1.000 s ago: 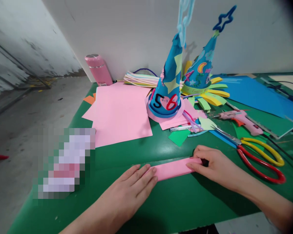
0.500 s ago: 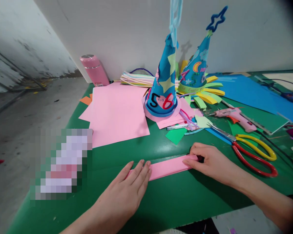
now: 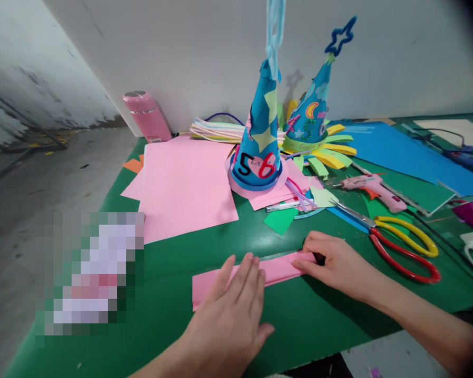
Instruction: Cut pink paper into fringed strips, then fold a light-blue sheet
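Note:
A folded pink paper strip point(image 3: 281, 266) lies on the green tabletop point(image 3: 161, 336), slanting up slightly to the right. My left hand point(image 3: 232, 310) rests flat across the strip's left half, fingers stretched out and thumb apart. At the strip's right end, my right hand point(image 3: 329, 262) pinches the paper between thumb and curled fingers. Beyond the strip lies a large pink sheet point(image 3: 185, 189). Behind it to the right stands a blue cone hat point(image 3: 260, 131) marked with a 5 and a 6, and farther back a second blue cone hat point(image 3: 311, 110) with a star on top.
Scissors point(image 3: 378, 223) with red and yellow handles and a pink glue gun point(image 3: 374, 188) lie to the right. A pink bottle point(image 3: 147, 116) stands at the back left. Blue sheets point(image 3: 410, 155) cover the back right; a blurred object point(image 3: 98, 273) is near the left edge.
My left hand has slid right along the strip, uncovering its left end, and its thumb now shows. My right hand keeps its pinch. The view has shifted slightly.

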Available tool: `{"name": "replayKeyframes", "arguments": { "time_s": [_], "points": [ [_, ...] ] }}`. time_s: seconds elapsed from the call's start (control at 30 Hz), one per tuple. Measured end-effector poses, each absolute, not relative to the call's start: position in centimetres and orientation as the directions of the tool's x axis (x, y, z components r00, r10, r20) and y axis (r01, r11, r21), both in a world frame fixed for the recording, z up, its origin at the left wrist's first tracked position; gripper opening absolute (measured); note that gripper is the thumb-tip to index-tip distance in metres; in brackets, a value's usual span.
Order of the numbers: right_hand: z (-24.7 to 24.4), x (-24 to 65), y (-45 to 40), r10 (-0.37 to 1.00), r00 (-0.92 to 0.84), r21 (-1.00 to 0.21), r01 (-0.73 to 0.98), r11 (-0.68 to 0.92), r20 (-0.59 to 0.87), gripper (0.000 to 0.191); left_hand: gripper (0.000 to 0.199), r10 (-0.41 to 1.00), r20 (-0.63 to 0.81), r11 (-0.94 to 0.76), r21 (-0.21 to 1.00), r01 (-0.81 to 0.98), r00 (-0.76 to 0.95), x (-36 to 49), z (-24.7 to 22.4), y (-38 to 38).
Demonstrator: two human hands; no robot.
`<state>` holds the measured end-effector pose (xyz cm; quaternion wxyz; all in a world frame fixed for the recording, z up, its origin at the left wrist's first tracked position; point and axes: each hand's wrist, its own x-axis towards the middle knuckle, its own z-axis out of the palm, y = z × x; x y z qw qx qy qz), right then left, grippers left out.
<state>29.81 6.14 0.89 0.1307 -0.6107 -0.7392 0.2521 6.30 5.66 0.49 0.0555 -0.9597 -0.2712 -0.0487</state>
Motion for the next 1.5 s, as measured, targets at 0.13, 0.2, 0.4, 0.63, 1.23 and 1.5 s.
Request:
{"name": "replayKeyframes", "arguments": {
  "time_s": [0.13, 0.2, 0.4, 0.63, 1.23, 1.5],
  "points": [
    [0.8, 29.8, 6.1, 0.972, -0.209, -0.540, 0.834, 0.118, -0.110, 0.030, 0.061, 0.473, 0.029, -0.881, 0.014, 0.473, 0.881, 7.5, -0.2, 5.7],
    [0.7, 29.8, 6.1, 0.971, -0.208, -0.535, 0.837, 0.116, -0.114, 0.031, 0.065, 0.491, -0.002, -0.870, 0.050, 0.491, 0.871, 7.7, -0.7, 5.6],
    [0.7, 29.8, 6.2, 0.969, -0.212, -0.539, 0.835, 0.111, -0.128, 0.033, 0.070, 0.509, -0.035, -0.855, 0.090, 0.510, 0.860, 7.4, -1.3, 5.3],
    [0.9, 29.8, 6.2, 0.967, -0.210, -0.539, 0.836, 0.101, -0.145, 0.032, 0.070, 0.518, -0.048, -0.848, 0.102, 0.520, 0.854, 7.2, -1.3, 5.3],
    [0.7, 30.2, 6.1, 0.975, -0.177, -0.529, 0.845, 0.081, -0.133, 0.035, 0.068, 0.483, -0.205, -0.804, 0.281, 0.524, 0.851, 7.0, 0.2, 5.9],
    [0.7, 31.8, 5.7, 0.994, -0.070, -0.551, 0.834, 0.010, -0.087, 0.029, 0.068, 0.491, -0.176, -0.810, 0.270, 0.521, 0.853, 6.9, -0.2, 5.8]
  ]
}}
